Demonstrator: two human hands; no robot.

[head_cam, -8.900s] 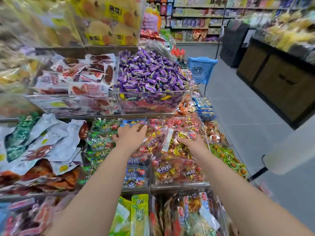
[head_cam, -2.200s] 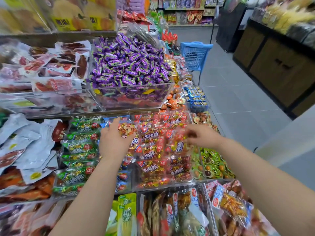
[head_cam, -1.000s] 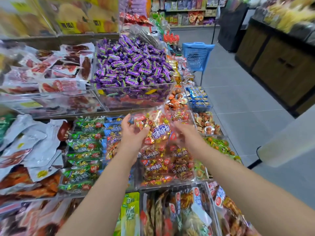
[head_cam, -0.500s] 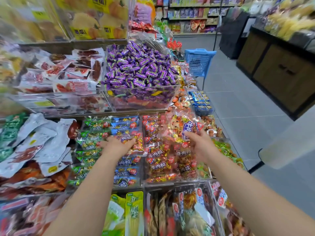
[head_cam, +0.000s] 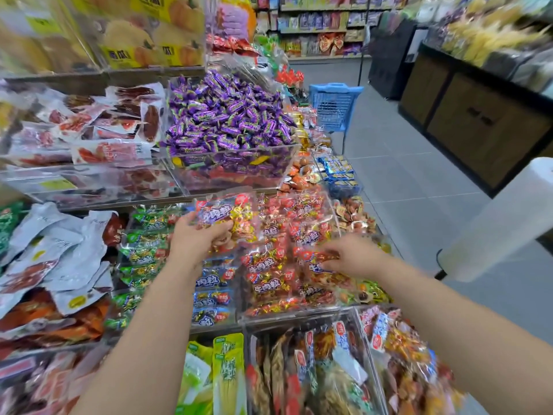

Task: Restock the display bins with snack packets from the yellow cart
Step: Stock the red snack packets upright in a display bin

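Snack bag now up in left hand

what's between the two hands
Head view: red-and-gold snack packets in the display bin fill the gap between the left hand, gripping a bag of packets, and the right hand.

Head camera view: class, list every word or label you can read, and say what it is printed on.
"牛肉粒": red-and-gold packets in the bin beside the right hand.
"肉粒": packet held in the left hand.
"南瓜": yellow boxes on the top shelf.
Purple candy wrappers: print too blurred to read.
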